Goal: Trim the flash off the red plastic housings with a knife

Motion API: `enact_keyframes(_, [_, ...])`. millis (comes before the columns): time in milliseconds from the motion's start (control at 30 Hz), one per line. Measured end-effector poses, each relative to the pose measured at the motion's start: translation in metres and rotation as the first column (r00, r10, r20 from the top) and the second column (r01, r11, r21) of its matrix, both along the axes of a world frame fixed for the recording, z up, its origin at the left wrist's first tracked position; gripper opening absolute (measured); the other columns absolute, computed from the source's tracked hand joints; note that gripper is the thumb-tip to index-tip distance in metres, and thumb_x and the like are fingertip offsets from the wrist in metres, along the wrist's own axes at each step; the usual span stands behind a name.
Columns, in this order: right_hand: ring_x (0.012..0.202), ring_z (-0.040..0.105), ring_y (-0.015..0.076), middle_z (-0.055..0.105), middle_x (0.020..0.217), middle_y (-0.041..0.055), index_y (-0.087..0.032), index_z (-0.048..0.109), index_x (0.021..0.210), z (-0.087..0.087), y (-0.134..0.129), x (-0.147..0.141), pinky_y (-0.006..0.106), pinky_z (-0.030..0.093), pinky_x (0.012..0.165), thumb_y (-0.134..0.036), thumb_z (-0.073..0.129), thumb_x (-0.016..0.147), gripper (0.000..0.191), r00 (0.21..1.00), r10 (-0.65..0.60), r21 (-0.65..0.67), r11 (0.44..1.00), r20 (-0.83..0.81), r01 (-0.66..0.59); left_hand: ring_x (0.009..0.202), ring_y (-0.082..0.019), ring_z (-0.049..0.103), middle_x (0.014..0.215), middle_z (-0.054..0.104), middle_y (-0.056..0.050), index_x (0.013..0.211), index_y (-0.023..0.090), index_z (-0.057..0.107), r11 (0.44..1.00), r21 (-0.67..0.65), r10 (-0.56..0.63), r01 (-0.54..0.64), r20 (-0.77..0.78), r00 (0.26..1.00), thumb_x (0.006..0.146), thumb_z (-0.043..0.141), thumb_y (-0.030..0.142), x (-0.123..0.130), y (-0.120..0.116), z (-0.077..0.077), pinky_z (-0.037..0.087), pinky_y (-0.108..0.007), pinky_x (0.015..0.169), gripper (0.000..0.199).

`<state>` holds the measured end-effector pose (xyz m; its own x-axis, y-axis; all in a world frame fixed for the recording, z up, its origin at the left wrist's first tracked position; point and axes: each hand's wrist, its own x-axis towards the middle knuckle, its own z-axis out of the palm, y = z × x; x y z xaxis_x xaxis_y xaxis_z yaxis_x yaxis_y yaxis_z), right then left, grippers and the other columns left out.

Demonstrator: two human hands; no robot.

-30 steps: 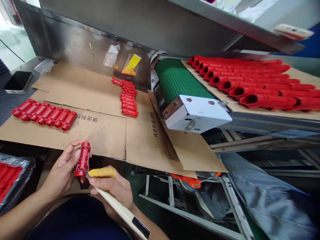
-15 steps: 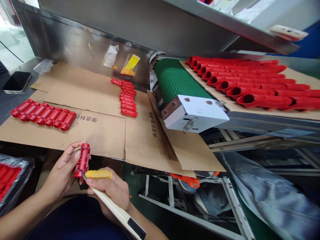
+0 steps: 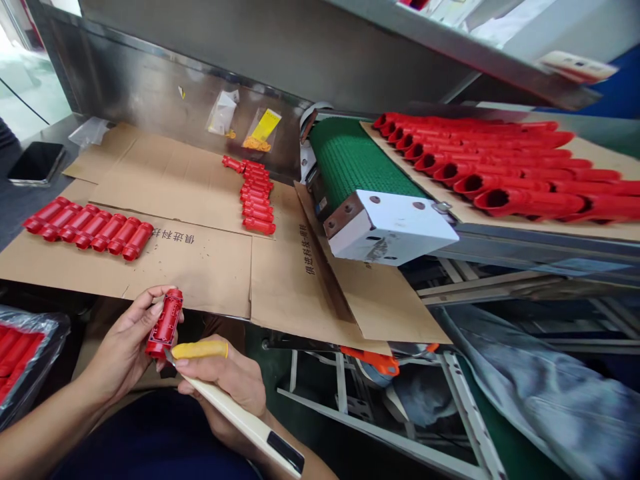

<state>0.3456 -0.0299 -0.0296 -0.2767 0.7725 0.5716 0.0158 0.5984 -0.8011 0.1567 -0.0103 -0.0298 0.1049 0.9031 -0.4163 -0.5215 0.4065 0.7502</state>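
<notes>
Left fingers: thumb in front, the others behind, pinching a red cylinder [image 3: 166,320]. The left hand [image 3: 125,347] holds it at the near edge of the cardboard [image 3: 215,280], tilted, pale lines outlining its face. Right fingers: closed round a cream-handled knife [image 3: 235,410], the index laid along it in a yellow finger cover [image 3: 200,349]. The right hand [image 3: 225,380] is also at the cardboard's near edge. The blade [image 3: 170,357] meets the cylinder's lower end in view (actual contact: cannot tell).

On the cardboard, left part: 1 row of 7 red pieces [image 3: 94,229], side by side. On the cardboard, farther back and right of that row: a column of smaller red fittings [image 3: 257,200], count unclear. Printed characters show on the cardboard beside the row.

Off the cardboard's left end: a dark-screened phone [image 3: 37,163]. Left of its near corner: a plastic-lined bin [image 3: 57,333] with red parts [image 3: 20,353] inside. Behind its far edge: 2 small bags, 1 whitish [image 3: 223,112], 1 with a yellow label [image 3: 261,130]. Right of the cardboard: a green belt [image 3: 360,160] with a white end bracket [image 3: 390,227]; farther right, rows of red tubes [image 3: 530,200]. Below the cardboard's right side: a metal frame [image 3: 343,383] and blue denim [image 3: 540,393].
</notes>
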Motion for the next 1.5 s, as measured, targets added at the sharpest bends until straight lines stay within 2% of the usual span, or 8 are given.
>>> enact_keyframes(367, [0.101, 0.081, 0.0206, 0.083, 0.110, 0.0092, -0.020, 0.073, 0.118, -0.002, 0.006, 0.004, 0.031, 0.069, 0.087, -0.016, 0.074, 0.102, 0.017, 0.994, -0.006, 0.048, 0.999, 0.110, 0.001, 0.056, -0.012, 0.060, 0.091, 0.075, -0.006, 0.131, 0.022, 0.067, 1.000, -0.023, 0.012, -0.013, -0.025, 1.000, 0.086, 0.087, 0.048, 0.002, -0.002, 0.000, 0.047, -0.017, 0.039, 0.056])
enact_keyframes(567, [0.080, 0.075, 0.0193, 0.082, 0.101, 0.0087, -0.015, 0.073, 0.114, 0.004, 0.021, 0.007, 0.030, 0.067, 0.070, -0.013, 0.060, 0.108, 0.015, 0.903, -0.056, 0.394, 0.910, 0.426, -0.130, 0.051, -0.011, 0.056, 0.083, 0.075, -0.005, 0.115, 0.020, 0.070, 0.992, -0.129, -0.012, 0.008, -0.037, 0.999, 0.067, 0.100, 0.054, 0.004, 0.003, 0.007, 0.048, -0.019, 0.041, 0.067])
enact_keyframes(667, [0.077, 0.075, 0.0201, 0.083, 0.102, 0.0107, -0.013, 0.075, 0.113, 0.002, 0.025, 0.007, 0.032, 0.067, 0.067, -0.012, 0.059, 0.107, 0.017, 0.913, -0.082, 0.457, 0.881, 0.401, -0.121, 0.050, -0.010, 0.056, 0.079, 0.074, -0.003, 0.113, 0.018, 0.070, 0.986, -0.168, -0.012, 0.004, -0.045, 0.999, 0.061, 0.102, 0.056, 0.006, 0.004, 0.009, 0.046, -0.018, 0.038, 0.072])
enact_keyframes(833, [0.089, 0.081, 0.0195, 0.083, 0.103, 0.0071, -0.023, 0.073, 0.117, -0.010, 0.021, 0.003, 0.030, 0.070, 0.076, -0.018, 0.065, 0.106, 0.014, 0.985, -0.112, 0.116, 0.989, 0.129, 0.097, 0.047, -0.013, 0.061, 0.077, 0.072, 0.000, 0.116, 0.019, 0.067, 0.992, -0.124, 0.022, -0.027, -0.038, 0.999, 0.065, 0.101, 0.052, 0.005, 0.003, 0.004, 0.048, -0.021, 0.036, 0.070])
enact_keyframes(1033, [0.082, 0.083, 0.0190, 0.084, 0.097, 0.0049, -0.025, 0.075, 0.108, -0.016, 0.016, -0.003, 0.030, 0.070, 0.076, -0.023, 0.073, 0.104, 0.005, 0.931, -0.326, -0.339, 0.905, -0.163, 0.258, 0.062, -0.020, 0.074, 0.088, 0.077, -0.002, 0.112, 0.023, 0.066, 0.998, 0.049, 0.035, -0.033, -0.059, 0.998, 0.081, 0.093, 0.046, -0.002, 0.001, -0.001, 0.065, -0.033, 0.056, 0.048])
enact_keyframes(1133, [0.099, 0.082, 0.0216, 0.084, 0.106, 0.0070, -0.025, 0.078, 0.109, -0.018, 0.013, -0.006, 0.035, 0.067, 0.091, -0.018, 0.076, 0.099, 0.012, 0.924, -0.383, -0.193, 0.908, -0.018, 0.372, 0.077, -0.019, 0.077, 0.087, 0.079, -0.002, 0.099, 0.022, 0.070, 0.974, 0.221, 0.095, -0.051, -0.191, 0.977, 0.083, 0.093, 0.037, -0.006, -0.005, -0.006, 0.068, -0.030, 0.075, 0.033])
enact_keyframes(1233, [0.101, 0.079, 0.0224, 0.083, 0.111, 0.0100, -0.023, 0.075, 0.120, -0.019, 0.009, -0.012, 0.037, 0.067, 0.091, -0.015, 0.072, 0.100, 0.022, 0.958, -0.287, 0.005, 0.958, 0.021, 0.287, 0.081, -0.017, 0.078, 0.089, 0.081, -0.004, 0.095, 0.022, 0.074, 0.942, 0.334, 0.135, -0.024, -0.312, 0.941, 0.082, 0.094, 0.031, -0.008, -0.013, -0.010, 0.065, -0.024, 0.077, 0.025])
enact_keyframes(1500, [0.102, 0.079, 0.0265, 0.081, 0.106, 0.0153, -0.016, 0.073, 0.126, -0.017, 0.010, -0.020, 0.041, 0.069, 0.086, -0.012, 0.065, 0.101, 0.026, 0.964, -0.264, 0.221, 0.941, 0.014, 0.255, 0.105, -0.022, 0.076, 0.115, 0.080, -0.006, 0.096, 0.026, 0.077, 0.933, 0.360, 0.152, -0.025, -0.328, 0.932, 0.085, 0.091, 0.024, -0.008, -0.020, -0.010, 0.063, -0.028, 0.093, 0.018])
